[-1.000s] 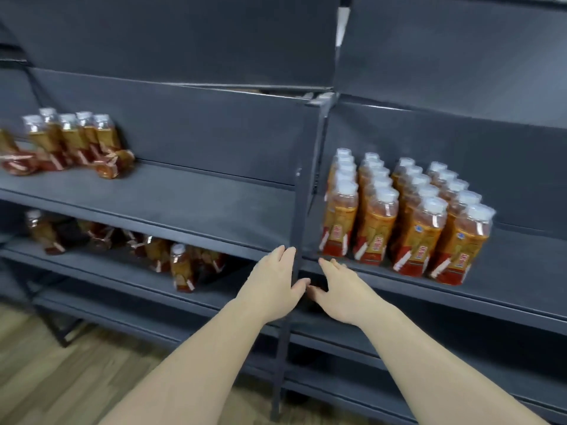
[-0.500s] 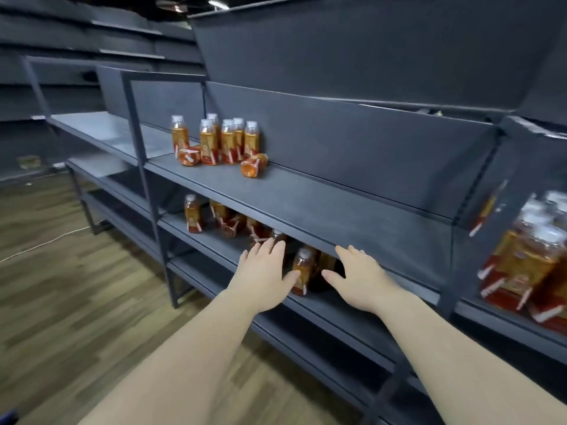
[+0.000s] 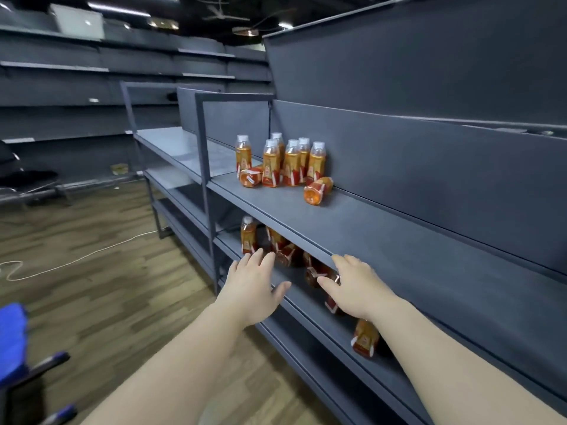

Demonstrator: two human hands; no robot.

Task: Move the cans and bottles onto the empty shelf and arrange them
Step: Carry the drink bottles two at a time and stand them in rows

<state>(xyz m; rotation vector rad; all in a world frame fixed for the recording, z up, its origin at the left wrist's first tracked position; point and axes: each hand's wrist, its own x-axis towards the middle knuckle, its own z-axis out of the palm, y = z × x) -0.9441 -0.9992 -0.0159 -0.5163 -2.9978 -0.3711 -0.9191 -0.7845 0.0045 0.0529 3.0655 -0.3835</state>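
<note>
Several orange drink bottles with white caps (image 3: pixel 291 162) stand in a cluster at the left end of the grey middle shelf (image 3: pixel 383 240); two more lie on their sides there, one (image 3: pixel 317 190) to the right of the cluster. On the lower shelf (image 3: pixel 310 305) one bottle (image 3: pixel 248 234) stands upright and several others (image 3: pixel 287 253) lie toppled, partly hidden under the middle shelf. My left hand (image 3: pixel 253 283) and my right hand (image 3: pixel 352 286) reach out with fingers spread, in front of the lower shelf's opening, holding nothing.
A grey upright post (image 3: pixel 205 179) divides this shelf bay from the bare bay (image 3: pixel 181 148) to the left. More grey shelving lines the far wall. A white cable (image 3: pixel 76 259) trails across the wooden floor. A blue object (image 3: pixel 12 335) sits at the lower left.
My view has swung left along the shelving; the arranged bottles on the right bay have left the frame. Both hands now sit lower, before the lower shelf's toppled bottles.
</note>
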